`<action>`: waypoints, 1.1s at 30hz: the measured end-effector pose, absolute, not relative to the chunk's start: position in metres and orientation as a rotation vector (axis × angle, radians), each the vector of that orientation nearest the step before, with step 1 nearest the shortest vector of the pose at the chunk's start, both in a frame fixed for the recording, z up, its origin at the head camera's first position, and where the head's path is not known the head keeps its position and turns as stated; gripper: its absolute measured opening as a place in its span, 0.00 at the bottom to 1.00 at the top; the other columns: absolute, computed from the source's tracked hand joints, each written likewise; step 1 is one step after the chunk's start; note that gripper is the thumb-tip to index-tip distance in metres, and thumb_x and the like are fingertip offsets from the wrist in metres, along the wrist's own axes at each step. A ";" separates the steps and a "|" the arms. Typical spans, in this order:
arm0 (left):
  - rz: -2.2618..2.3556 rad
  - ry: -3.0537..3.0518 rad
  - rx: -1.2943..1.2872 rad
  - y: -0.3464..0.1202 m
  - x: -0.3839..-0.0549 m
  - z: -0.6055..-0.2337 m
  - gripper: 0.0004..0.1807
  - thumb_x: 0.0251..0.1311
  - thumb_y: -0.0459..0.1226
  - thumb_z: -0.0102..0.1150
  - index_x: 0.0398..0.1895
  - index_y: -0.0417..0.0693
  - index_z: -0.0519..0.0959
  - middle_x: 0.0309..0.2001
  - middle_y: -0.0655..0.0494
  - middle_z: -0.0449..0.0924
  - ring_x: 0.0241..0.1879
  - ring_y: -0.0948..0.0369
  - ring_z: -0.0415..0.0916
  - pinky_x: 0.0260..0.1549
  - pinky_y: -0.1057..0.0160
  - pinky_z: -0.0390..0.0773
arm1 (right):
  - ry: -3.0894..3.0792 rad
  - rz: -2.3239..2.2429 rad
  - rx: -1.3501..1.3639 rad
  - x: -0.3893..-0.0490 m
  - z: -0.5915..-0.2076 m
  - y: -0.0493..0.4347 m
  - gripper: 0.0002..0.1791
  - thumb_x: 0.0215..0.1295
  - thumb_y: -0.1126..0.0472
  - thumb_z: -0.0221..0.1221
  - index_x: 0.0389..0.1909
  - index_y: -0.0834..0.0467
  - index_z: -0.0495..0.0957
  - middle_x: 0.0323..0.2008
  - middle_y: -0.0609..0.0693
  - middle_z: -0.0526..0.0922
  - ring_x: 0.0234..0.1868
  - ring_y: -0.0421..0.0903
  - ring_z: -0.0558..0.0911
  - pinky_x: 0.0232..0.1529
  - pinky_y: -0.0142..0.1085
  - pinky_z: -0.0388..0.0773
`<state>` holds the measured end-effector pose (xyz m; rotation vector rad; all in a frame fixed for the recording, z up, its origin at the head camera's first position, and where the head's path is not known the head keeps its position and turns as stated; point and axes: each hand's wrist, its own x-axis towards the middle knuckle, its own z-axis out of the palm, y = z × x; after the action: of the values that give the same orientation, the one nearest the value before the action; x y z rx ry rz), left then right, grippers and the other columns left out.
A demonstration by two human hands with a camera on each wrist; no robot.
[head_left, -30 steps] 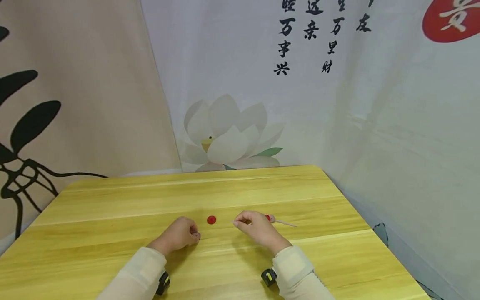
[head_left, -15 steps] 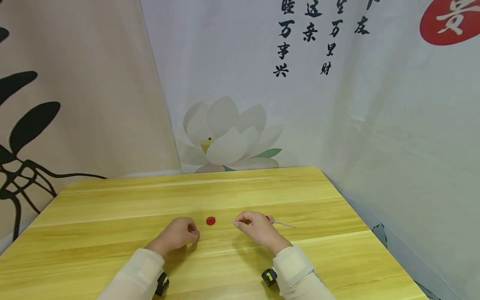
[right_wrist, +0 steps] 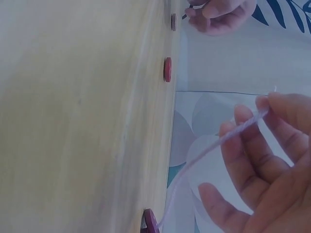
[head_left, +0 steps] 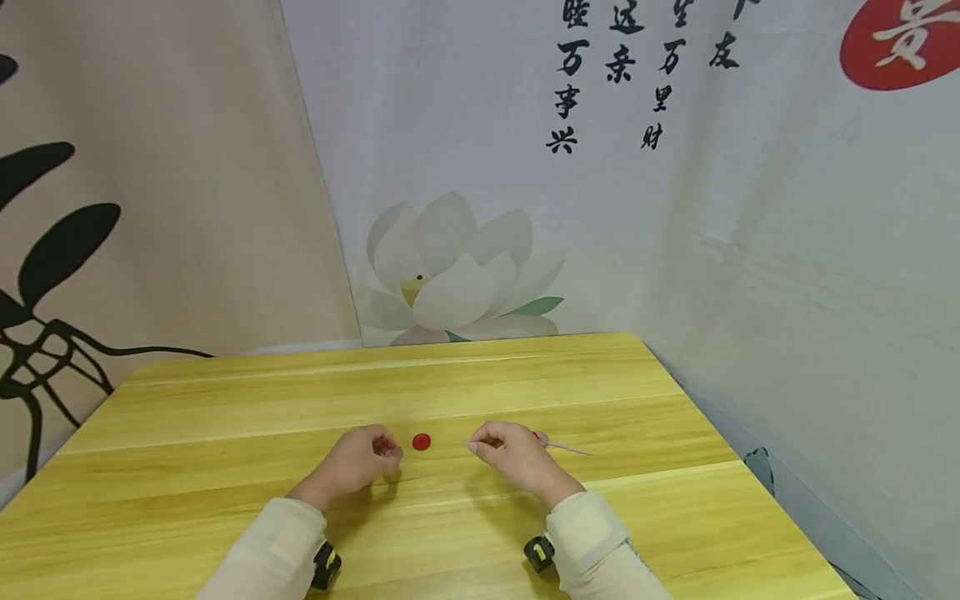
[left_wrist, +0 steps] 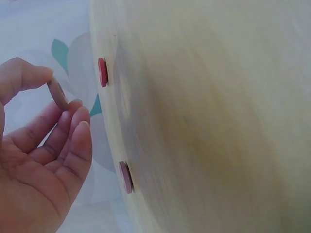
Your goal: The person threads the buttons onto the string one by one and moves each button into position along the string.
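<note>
My left hand (head_left: 362, 461) pinches a brownish round button (left_wrist: 58, 94) by its edges between thumb and fingertips, above the table. Just beyond it a flat red button (head_left: 422, 442) lies on the wood. A second, pinkish-brown button (left_wrist: 126, 177) lies beside the red one in the left wrist view; my left hand hides it in the head view. With thumb and forefinger my right hand (head_left: 513, 457) pinches the end of a pale pink cord (right_wrist: 204, 153). That cord runs down to dark red buttons (right_wrist: 149, 221) on the table, partly hidden behind the right hand in the head view.
The yellow wooden table (head_left: 247, 408) reaches back to a printed cloth backdrop (head_left: 465, 167). A loose tail of cord (head_left: 570, 448) trails to the right of the threaded buttons. Black wrist cameras (head_left: 538, 553) sit at both cuffs.
My left hand has lifted slightly and turned, bringing its fingertips up and away from me with the button. My right hand holds the cord in the same place.
</note>
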<state>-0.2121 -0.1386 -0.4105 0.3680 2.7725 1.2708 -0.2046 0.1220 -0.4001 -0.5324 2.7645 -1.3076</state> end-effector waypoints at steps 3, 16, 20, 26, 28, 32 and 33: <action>1.304 2.768 0.352 -0.138 -0.212 -0.410 0.06 0.56 0.33 0.63 0.34 0.39 0.78 0.30 0.54 0.76 0.32 0.60 0.71 0.31 0.63 0.73 | 2.762 -1.306 -0.532 -0.205 -0.400 0.123 0.11 0.69 0.53 0.57 0.39 0.55 0.83 0.33 0.40 0.82 0.39 0.42 0.78 0.52 0.58 0.47; 1.473 2.730 0.279 -0.132 -0.213 -0.409 0.07 0.54 0.30 0.62 0.36 0.39 0.77 0.33 0.53 0.78 0.34 0.59 0.73 0.35 0.63 0.74 | 2.759 -1.299 -0.548 -0.204 -0.398 0.124 0.10 0.70 0.52 0.56 0.38 0.53 0.82 0.34 0.42 0.83 0.39 0.41 0.77 0.56 0.65 0.48; 1.530 2.708 0.288 -0.129 -0.211 -0.407 0.08 0.54 0.29 0.62 0.37 0.38 0.77 0.34 0.52 0.79 0.35 0.59 0.74 0.34 0.64 0.75 | 2.758 -1.304 -0.545 -0.204 -0.399 0.124 0.11 0.70 0.52 0.57 0.39 0.54 0.82 0.33 0.41 0.82 0.40 0.41 0.77 0.57 0.66 0.47; 1.617 2.670 0.274 -0.121 -0.209 -0.404 0.09 0.53 0.28 0.63 0.38 0.37 0.77 0.36 0.51 0.79 0.36 0.59 0.74 0.35 0.64 0.76 | 2.743 -1.322 -0.535 -0.204 -0.400 0.123 0.11 0.69 0.52 0.57 0.39 0.55 0.82 0.33 0.40 0.81 0.39 0.42 0.77 0.54 0.61 0.47; 1.639 2.650 0.261 -0.118 -0.208 -0.403 0.09 0.54 0.27 0.63 0.38 0.37 0.77 0.36 0.51 0.79 0.36 0.59 0.74 0.34 0.65 0.75 | 2.740 -1.326 -0.537 -0.204 -0.400 0.123 0.11 0.69 0.52 0.57 0.39 0.55 0.82 0.33 0.40 0.81 0.39 0.42 0.77 0.54 0.61 0.45; 1.632 2.664 0.263 -0.112 -0.207 -0.403 0.08 0.55 0.29 0.64 0.37 0.39 0.77 0.34 0.52 0.79 0.35 0.59 0.75 0.34 0.62 0.77 | 2.742 -1.319 -0.543 -0.205 -0.402 0.123 0.11 0.69 0.52 0.57 0.39 0.55 0.82 0.33 0.39 0.82 0.40 0.42 0.77 0.55 0.62 0.43; 1.619 2.677 0.266 -0.111 -0.206 -0.402 0.07 0.55 0.29 0.64 0.37 0.40 0.78 0.34 0.54 0.79 0.35 0.60 0.75 0.36 0.60 0.77 | 2.743 -1.317 -0.542 -0.205 -0.402 0.123 0.11 0.69 0.52 0.57 0.39 0.54 0.82 0.33 0.39 0.82 0.40 0.42 0.77 0.55 0.62 0.42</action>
<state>-0.2062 -0.1106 -0.4022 0.2661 2.6769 1.6187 -0.2047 0.1232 -0.4022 -0.5424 2.7434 -1.3165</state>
